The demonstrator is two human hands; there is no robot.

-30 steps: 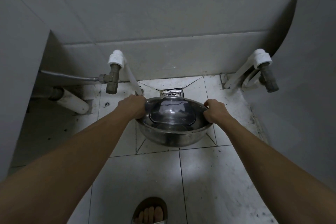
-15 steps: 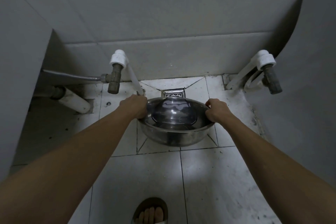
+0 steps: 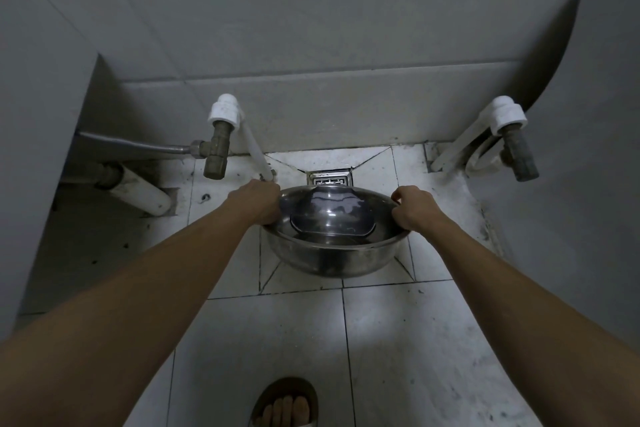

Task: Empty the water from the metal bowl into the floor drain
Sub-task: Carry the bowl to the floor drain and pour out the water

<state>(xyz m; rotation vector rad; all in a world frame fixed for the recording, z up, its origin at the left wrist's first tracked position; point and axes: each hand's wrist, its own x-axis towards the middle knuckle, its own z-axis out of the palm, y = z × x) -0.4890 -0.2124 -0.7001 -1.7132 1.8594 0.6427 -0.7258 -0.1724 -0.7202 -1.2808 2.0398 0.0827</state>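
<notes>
A round metal bowl hangs above the white tiled floor, held by both rims. Water lies in it and reflects a dark shape. My left hand grips the left rim and my right hand grips the right rim. The bowl looks close to level, its far edge slightly lower. A square metal floor drain sits in the tiles just beyond the bowl's far rim, partly hidden by it. No water is seen leaving the bowl.
A brass valve with a white cap sticks out at the left with a steel hose, and another valve at the right. A white pipe lies low at the left. Grey walls close in on three sides. My sandalled foot is at the bottom.
The bowl and both hands have shifted slightly nearer and lower in view, uncovering a bit more of the drain. The grip on both rims is unchanged.
</notes>
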